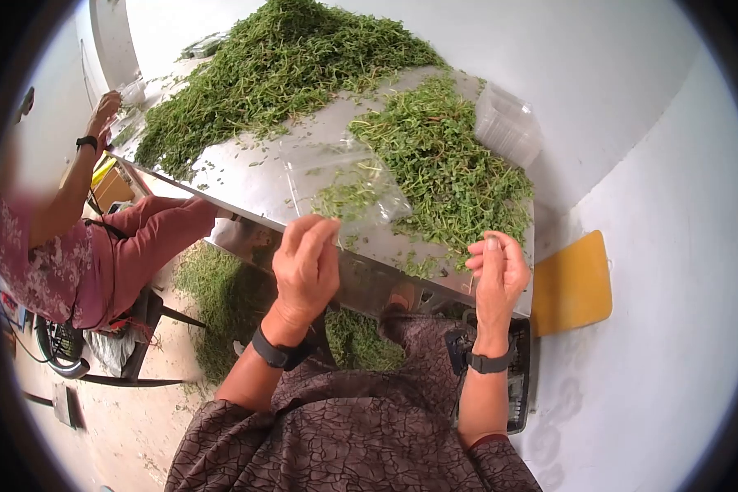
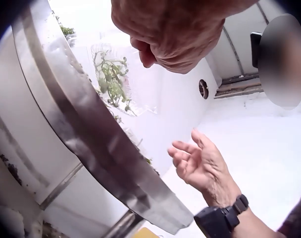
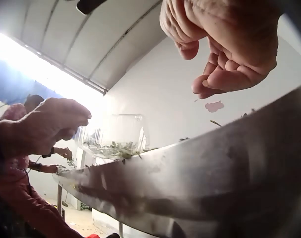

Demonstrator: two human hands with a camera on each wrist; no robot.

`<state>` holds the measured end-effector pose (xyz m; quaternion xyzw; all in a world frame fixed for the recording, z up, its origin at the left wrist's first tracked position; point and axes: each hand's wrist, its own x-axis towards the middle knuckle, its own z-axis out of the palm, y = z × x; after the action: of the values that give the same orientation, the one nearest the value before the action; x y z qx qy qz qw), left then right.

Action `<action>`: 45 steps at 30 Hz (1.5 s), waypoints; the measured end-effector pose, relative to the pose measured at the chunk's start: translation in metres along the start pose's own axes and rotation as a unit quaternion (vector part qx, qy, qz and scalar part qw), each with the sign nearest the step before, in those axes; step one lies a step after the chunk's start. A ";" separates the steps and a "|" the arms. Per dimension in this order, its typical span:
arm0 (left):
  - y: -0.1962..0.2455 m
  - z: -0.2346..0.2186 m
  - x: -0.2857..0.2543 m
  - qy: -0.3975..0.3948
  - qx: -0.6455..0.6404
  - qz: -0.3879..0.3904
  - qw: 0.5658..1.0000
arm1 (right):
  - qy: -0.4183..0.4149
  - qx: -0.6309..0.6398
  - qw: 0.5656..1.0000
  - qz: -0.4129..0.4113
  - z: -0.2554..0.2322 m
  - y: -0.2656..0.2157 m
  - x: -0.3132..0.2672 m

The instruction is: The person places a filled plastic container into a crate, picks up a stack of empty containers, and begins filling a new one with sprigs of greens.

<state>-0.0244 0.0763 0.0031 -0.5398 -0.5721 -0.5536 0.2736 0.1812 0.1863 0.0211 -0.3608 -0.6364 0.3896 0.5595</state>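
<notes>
My left hand is raised just in front of the table's near edge, its fingers curled in; no object shows in it. Beyond its fingertips, a clear plastic clamshell box stands with some green leafy stems inside. Through the left wrist view the same stems show behind clear plastic. My right hand hovers at the near right corner, close to a smaller heap of greens. Its fingers are loosely bent, thumb apart, holding nothing visible.
A large mound of greens covers the far part of the metal table. Stacked clear boxes stand at the right by the wall. Another person sits at the left. A yellow board is beside the table; more greens lie below.
</notes>
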 end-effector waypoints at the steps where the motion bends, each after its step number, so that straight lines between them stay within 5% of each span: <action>1: 0.007 -0.003 -0.002 -0.008 -0.013 0.003 1.000 | -0.031 0.012 0.999 0.006 0.003 -0.014 -0.004; 10: 0.044 -0.027 -0.026 -0.080 -0.100 0.081 0.989 | -0.216 0.070 0.963 0.147 0.021 -0.033 -0.034; 16: 0.051 -0.052 -0.029 -0.171 -0.209 0.091 0.959 | -0.188 0.145 0.955 0.177 0.012 -0.031 -0.038; 18: 0.044 -0.061 -0.028 -0.087 -0.181 -0.003 0.980 | -0.181 0.134 0.960 0.168 0.005 -0.033 -0.039; 20: 0.033 -0.067 -0.028 -0.113 -0.158 -0.155 0.969 | -0.154 0.136 0.967 0.152 0.004 -0.032 -0.041; 21: 0.038 -0.066 -0.020 -0.119 -0.232 -0.292 0.920 | -0.173 0.154 0.959 0.166 0.002 -0.033 -0.042; 22: 0.029 -0.075 -0.018 -0.216 -0.276 -0.411 0.842 | -0.192 0.171 0.950 0.179 0.000 -0.035 -0.043; 23: 0.027 -0.069 -0.021 -0.193 -0.391 -0.474 0.765 | -0.209 0.155 0.950 0.175 0.001 -0.037 -0.044; 24: 0.026 -0.062 -0.024 -0.165 -0.497 -0.525 0.671 | -0.204 0.152 0.951 0.173 0.002 -0.039 -0.045; 25: 0.027 -0.059 -0.021 -0.169 -0.502 -0.521 0.669 | -0.231 0.144 0.947 0.170 0.004 -0.041 -0.047; 27: 0.034 -0.057 -0.015 -0.188 -0.629 -0.553 0.512 | -0.265 0.128 0.943 0.153 0.008 -0.039 -0.049; 35: 0.039 -0.048 -0.008 -0.183 -0.599 -0.579 0.521 | -0.284 0.055 0.945 0.152 0.000 -0.031 -0.046; 39: 0.039 -0.054 -0.001 -0.145 -0.572 -0.580 0.561 | -0.170 -0.163 0.972 0.006 -0.020 -0.033 -0.012; 42: 0.035 -0.054 -0.001 -0.135 -0.551 -0.578 0.587 | -0.050 -0.420 0.905 -0.049 -0.040 -0.026 0.020; 45: 0.030 -0.053 -0.006 -0.129 -0.529 -0.585 0.601 | -0.087 -0.529 0.843 -0.039 -0.056 -0.019 0.039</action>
<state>-0.0107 0.0193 0.0205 -0.2054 -0.4017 -0.7260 -0.5190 0.2320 0.2182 0.0586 -0.5414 -0.8055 0.0016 0.2409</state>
